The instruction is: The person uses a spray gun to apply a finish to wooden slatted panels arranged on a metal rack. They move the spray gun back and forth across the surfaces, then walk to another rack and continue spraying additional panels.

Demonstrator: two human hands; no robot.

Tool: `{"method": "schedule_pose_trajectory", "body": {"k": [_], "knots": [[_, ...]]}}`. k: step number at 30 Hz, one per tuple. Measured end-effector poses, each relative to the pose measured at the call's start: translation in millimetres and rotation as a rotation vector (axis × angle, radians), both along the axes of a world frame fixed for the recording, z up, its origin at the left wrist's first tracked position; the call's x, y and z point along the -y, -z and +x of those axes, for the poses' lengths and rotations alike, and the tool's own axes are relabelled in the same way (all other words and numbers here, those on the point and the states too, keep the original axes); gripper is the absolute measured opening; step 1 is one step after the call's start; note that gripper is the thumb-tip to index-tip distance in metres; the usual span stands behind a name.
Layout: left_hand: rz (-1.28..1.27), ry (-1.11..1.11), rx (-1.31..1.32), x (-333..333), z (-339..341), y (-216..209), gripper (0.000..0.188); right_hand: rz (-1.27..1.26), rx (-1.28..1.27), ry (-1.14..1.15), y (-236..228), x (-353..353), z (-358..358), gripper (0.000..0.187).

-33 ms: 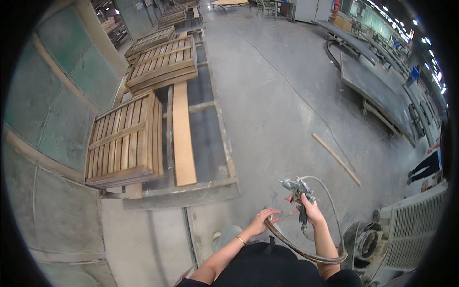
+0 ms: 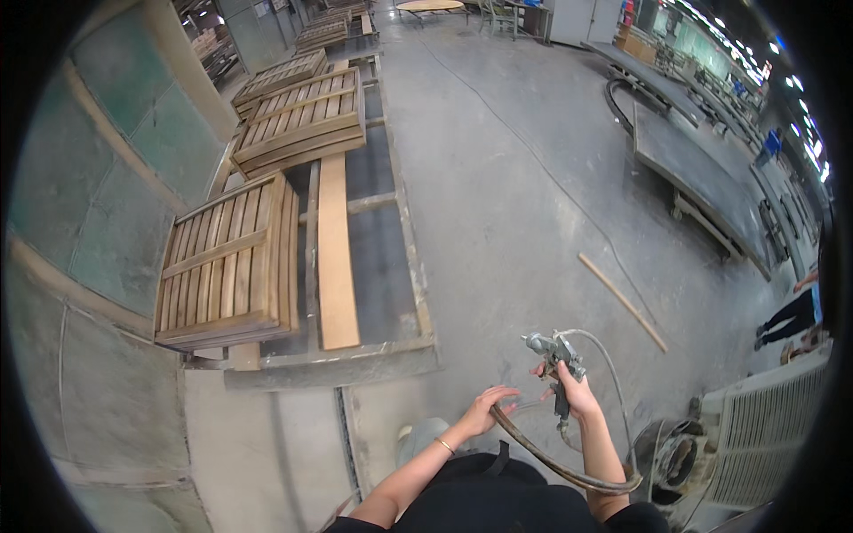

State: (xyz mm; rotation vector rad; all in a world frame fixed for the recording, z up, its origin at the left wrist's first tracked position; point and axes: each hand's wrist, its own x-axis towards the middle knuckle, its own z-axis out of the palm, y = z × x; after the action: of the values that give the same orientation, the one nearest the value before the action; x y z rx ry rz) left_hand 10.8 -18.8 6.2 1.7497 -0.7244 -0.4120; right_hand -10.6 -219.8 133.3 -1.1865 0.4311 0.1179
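My right hand [image 2: 577, 391] is closed round the dark grip of a metal spray gun [image 2: 565, 357], whose nozzle points to the left and away from me. A thin pale hose [image 2: 613, 373] loops from the gun's right side down toward my right forearm. My left hand [image 2: 489, 410], with a bracelet at the wrist, is closed on a thick brown hose [image 2: 542, 462] just left of the gun. That hose curves below the gun and passes by my right forearm. Part of the left hand's grip is hidden.
Slatted wooden panels [image 2: 222, 262] lie stacked on a long low frame [image 2: 329, 373] at the left, beside a plain board [image 2: 336, 258]. A wooden stick [image 2: 622, 300] and a cable [image 2: 533, 151] lie on the floor. A ribbed pale machine [image 2: 755, 435] stands near right; a person [image 2: 791, 315] is beyond it.
The surroundings have shifted very slightly in view. Both hands keep their hold on the spray gun and the hose, with almost no movement.
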Motion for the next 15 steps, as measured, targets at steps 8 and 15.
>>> {"method": "schedule_pose_trajectory", "body": {"k": [8, 15], "knots": [[-0.157, -0.108, -0.331, 33.5, 95.4, -27.3, 0.035, -0.651, 0.077, 0.076, 34.8, 54.8, 155.9, 0.014], [-0.430, -0.333, -0.808, -39.9, 106.8, -21.8, 0.048, -1.118, 0.382, 0.206, 95.2, -52.5, 360.7, 0.027]]}}
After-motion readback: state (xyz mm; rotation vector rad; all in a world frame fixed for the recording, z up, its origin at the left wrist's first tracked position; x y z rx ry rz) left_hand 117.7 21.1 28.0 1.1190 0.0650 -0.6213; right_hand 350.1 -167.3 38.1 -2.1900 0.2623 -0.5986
